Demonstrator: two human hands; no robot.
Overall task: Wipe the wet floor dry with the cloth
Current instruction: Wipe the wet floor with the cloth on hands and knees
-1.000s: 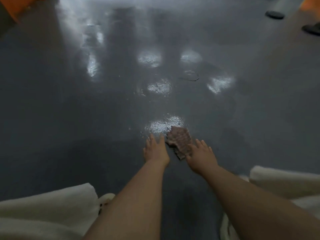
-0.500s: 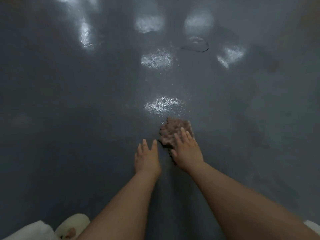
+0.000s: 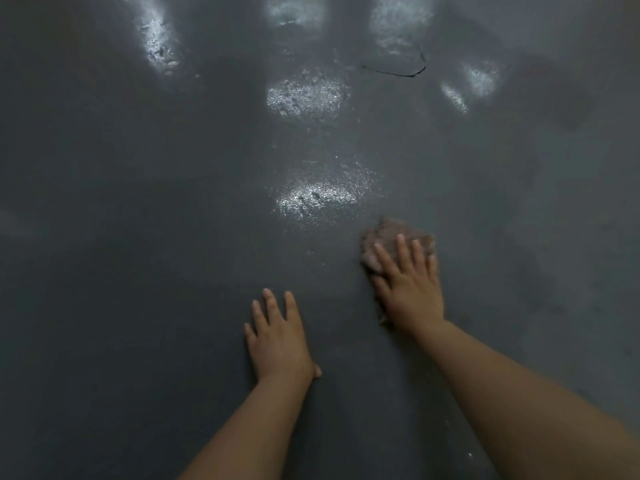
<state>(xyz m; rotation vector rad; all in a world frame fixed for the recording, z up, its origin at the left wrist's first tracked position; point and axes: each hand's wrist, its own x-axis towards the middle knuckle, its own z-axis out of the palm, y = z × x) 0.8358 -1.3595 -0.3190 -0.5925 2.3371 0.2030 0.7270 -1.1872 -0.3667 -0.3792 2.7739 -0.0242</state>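
1. Right hand (image 3: 410, 287) lies flat on the cloth (image 3: 391, 237), fingers straight and spread, pressing it to the floor (image 3: 138, 271). No curl round the fabric; the grip is a flat-palm press, not a pinch.
2. Cloth sits under and just ahead of the right palm; its far edge shows past the fingertips, a scrap also shows by the wrist. Long axis seems to run away from the person, along the forearm line.
3. Nearest wet patch (image 3: 315, 199) lies ahead and to the left of the cloth, near but apart from its edge. My read: the coming stroke needs to go forward-left to reach it.
4. Right hand is clearly the nearer one to that patch, and it has the cloth. Left hand (image 3: 278, 336) rests flat on the floor, released, fingers straight, holding nothing. It looks like a prop for body weight.
5. More glistening patches sit farther off: one mid-floor (image 3: 304, 97), others toward the top edge. Much wiping seems left.
6. Materials: cloth is brownish, crumpled, nubby or waffle-textured, and soft; exact weave is blurred. Floor is dark grey, smooth-coated with fine grain, and shiny where wet.
7. A thin dark curved line (image 3: 398, 72) lies on the far floor; crack or thread, cannot tell.
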